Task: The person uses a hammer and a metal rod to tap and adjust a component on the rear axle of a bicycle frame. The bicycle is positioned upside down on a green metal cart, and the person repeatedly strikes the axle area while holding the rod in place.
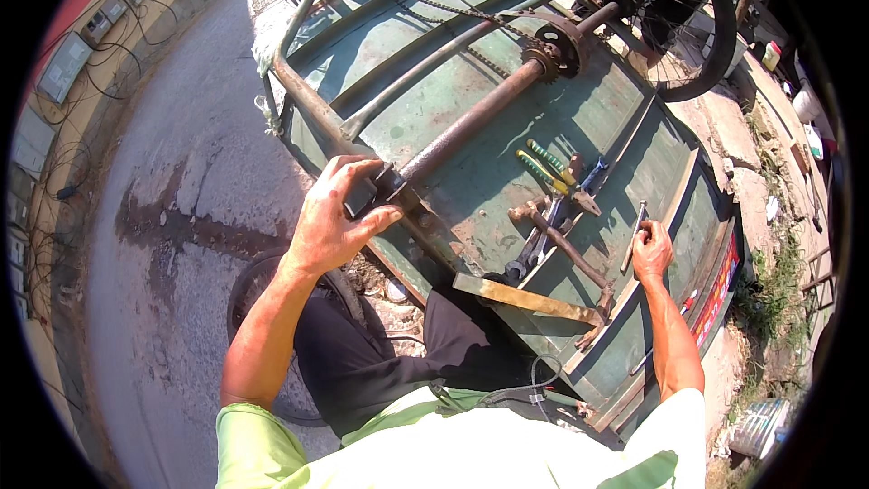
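Note:
My left hand point(330, 217) is at the near end of a long rusty axle point(480, 122), thumb and fingers closed around a dark metal block point(360, 198) there. Midway along the axle sits a sprocket point(554, 47) with a chain point(493, 63) running toward the far left. To the right, my right hand point(653, 252) grips a short slim metal rod point(636, 228), held over the green metal panel point(507, 208). Between my hands lie a hammer point(570, 249), pliers with green-and-yellow handles point(557, 177), dark wrenches point(534, 249) and a flat yellowish bar point(528, 297).
A spoked wheel point(688, 14) stands at the far right end of the axle. Frame tubes point(312, 104) cross the panel's left side. A tyre point(339, 294) is by my left leg. Wires and boxes point(65, 66) line the left wall; rubble and weeds point(765, 294) border the right.

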`<state>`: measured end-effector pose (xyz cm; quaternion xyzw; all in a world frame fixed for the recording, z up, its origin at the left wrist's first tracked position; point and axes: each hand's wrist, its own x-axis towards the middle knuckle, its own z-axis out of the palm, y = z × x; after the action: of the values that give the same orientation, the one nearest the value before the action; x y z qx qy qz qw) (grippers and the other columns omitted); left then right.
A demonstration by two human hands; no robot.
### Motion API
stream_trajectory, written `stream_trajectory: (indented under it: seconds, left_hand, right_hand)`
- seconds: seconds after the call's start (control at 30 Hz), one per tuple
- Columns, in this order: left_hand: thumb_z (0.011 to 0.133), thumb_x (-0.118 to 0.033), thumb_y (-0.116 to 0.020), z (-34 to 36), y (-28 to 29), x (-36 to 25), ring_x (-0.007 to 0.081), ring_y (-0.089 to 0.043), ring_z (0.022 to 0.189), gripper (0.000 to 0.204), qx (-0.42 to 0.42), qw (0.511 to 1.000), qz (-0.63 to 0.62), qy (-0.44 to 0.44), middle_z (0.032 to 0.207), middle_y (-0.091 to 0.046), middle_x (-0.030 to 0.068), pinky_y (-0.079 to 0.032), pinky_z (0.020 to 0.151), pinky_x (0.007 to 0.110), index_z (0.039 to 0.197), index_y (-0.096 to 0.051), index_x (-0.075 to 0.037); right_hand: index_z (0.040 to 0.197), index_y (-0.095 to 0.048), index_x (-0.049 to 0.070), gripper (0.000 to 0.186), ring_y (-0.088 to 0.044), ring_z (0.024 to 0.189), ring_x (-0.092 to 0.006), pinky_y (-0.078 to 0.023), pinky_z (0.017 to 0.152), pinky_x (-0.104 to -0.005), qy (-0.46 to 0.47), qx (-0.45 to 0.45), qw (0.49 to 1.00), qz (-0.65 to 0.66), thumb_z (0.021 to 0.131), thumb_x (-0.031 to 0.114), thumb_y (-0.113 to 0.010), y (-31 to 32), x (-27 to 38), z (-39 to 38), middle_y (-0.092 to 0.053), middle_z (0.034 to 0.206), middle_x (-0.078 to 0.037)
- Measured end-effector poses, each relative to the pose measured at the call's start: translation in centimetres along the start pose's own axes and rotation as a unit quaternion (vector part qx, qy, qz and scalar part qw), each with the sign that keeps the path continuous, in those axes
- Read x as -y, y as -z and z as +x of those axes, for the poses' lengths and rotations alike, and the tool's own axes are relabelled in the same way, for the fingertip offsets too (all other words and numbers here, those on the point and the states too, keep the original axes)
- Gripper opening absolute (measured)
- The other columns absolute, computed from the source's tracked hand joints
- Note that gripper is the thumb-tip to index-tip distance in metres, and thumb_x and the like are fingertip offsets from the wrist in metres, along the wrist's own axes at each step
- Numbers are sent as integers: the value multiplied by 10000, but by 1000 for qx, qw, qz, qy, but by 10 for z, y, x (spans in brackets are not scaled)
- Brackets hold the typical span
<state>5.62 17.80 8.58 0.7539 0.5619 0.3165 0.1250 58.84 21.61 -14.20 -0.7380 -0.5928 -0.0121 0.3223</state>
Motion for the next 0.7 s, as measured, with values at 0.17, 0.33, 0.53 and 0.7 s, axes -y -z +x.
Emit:
stream_trajectory:
  seconds: [0.17, 0.33, 0.53, 0.7]
  left_hand:
    - [718, 11, -793, -3, -18, -14, 316, -613, 1130, 545, -59, 998, 32, 17, 1205, -613, 151, -503, 959, 389, 1229, -606, -25]
    - [745, 17, -739, -6, -24, -19, 348, -608, 1101, 485, -87, 995, 41, 9, 1170, -612, 167, -492, 941, 398, 1208, -596, -6]
    - [747, 3, -739, -9, -26, -15, 365, -608, 1061, 450, -102, 993, 56, 0, 1139, -611, 174, -497, 900, 401, 1172, -593, 5]
    - [747, -6, -747, -9, -26, -11, 365, -605, 1047, 452, -103, 994, 44, -5, 1120, -605, 174, -495, 894, 401, 1169, -585, 14]
  right_hand:
    - [919, -655, 91, 137, -649, 861, -308, -506, 766, -430, 17, -21, 1000, 3, 786, 75, -627, 1, 5, 0, -655, 871, -84]
    - [954, -668, 102, 155, -668, 836, -249, -523, 750, -385, -64, 14, 996, 53, 803, 136, -664, 3, 8, 6, -652, 867, -57]
    - [961, -725, 100, 217, -597, 1035, -275, -477, 928, -402, 45, 47, 994, 87, 774, 209, -743, 1, 78, 40, -635, 1002, -91]
    - [987, -772, 90, 328, -604, 1087, -338, -500, 955, -430, 55, 207, 975, -60, 710, 261, -724, 6, 150, 74, -681, 1077, -147]
